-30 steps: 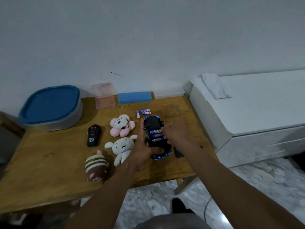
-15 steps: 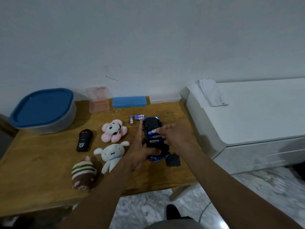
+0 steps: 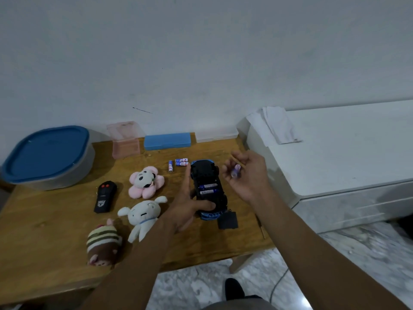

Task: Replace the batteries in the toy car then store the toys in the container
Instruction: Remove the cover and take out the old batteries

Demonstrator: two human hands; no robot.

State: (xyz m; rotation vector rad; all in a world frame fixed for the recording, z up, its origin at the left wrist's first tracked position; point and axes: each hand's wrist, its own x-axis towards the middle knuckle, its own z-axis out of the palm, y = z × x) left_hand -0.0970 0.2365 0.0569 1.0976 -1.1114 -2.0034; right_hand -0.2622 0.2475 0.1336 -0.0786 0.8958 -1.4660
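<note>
The blue and black toy car (image 3: pixel 206 175) lies upside down on the wooden table (image 3: pixel 55 220), its battery bay open with two batteries still inside. My left hand (image 3: pixel 188 211) grips the car's near end, thumb across it and forefinger along its left side. To the right of the car, my right hand (image 3: pixel 245 175) is raised and pinches one blue battery (image 3: pixel 235 172). Three loose batteries (image 3: pixel 178 163) lie just beyond the car. The black battery cover (image 3: pixel 228 220) rests by the car's near end. The grey container with a blue lid (image 3: pixel 49 157) stands at the far left.
A black remote (image 3: pixel 105 196), a pink flower plush (image 3: pixel 145 181), a white plush (image 3: pixel 143 214) and a striped brown plush (image 3: pixel 102 245) lie left of the car. A pink box (image 3: pixel 125 142) and a blue case (image 3: pixel 167 140) sit by the wall. A white cabinet (image 3: pixel 335 157) stands right.
My right hand has lifted a battery out of the car's bay and drawn it away to the right. The left hand keeps its hold on the car.
</note>
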